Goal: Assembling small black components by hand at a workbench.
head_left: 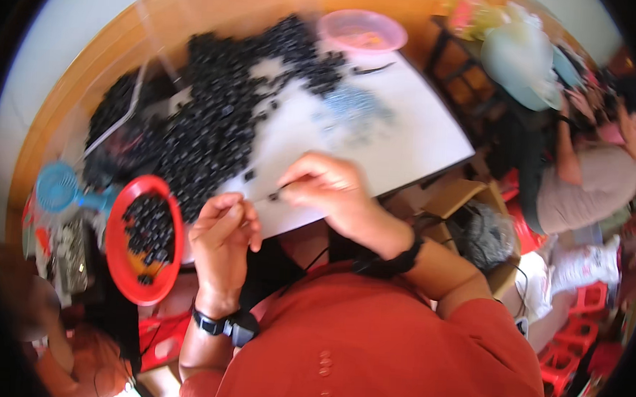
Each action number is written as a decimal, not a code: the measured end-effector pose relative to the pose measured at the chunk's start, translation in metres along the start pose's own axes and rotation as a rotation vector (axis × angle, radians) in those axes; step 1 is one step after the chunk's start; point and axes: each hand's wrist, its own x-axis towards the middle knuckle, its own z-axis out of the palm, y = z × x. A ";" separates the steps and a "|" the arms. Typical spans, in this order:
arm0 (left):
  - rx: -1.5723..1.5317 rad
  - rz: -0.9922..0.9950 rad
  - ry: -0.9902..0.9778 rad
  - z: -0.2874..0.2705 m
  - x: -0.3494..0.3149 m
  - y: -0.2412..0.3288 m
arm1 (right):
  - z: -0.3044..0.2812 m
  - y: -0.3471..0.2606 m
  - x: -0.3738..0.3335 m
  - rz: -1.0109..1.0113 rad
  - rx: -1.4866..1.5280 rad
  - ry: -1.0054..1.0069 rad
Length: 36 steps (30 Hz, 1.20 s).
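My right hand (332, 196) is over the near edge of the white table (422, 125), thumb and forefinger pinching a small black piece (274, 195). To its left and a little nearer, my left hand (222, 237) is raised with fingers curled and thumb against the forefinger; what it holds, if anything, is too small to make out. A big heap of small black pieces (214, 121) covers the table's left and back. Several tiny pale blue pieces (353, 110) lie spread on the right part. A red basin (117, 263) with more black pieces stands left of my left hand.
A pink basin (363, 30) sits at the table's back edge. To the left is a light blue basket (57, 186). An open cardboard box (443, 204) with a grey plastic bag (485, 236) is at right, near red stools (577, 334). Other people sit at far right and lower left.
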 end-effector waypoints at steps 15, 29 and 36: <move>1.344 0.753 -0.133 0.011 0.015 -0.011 | -0.020 0.005 -0.005 -0.190 -0.416 0.032; 1.681 0.889 -0.389 0.019 0.027 -0.020 | -0.015 0.041 0.002 -0.492 -0.528 0.234; 1.558 0.876 -0.372 0.011 0.037 -0.019 | -0.010 0.046 0.009 -0.507 -0.557 0.202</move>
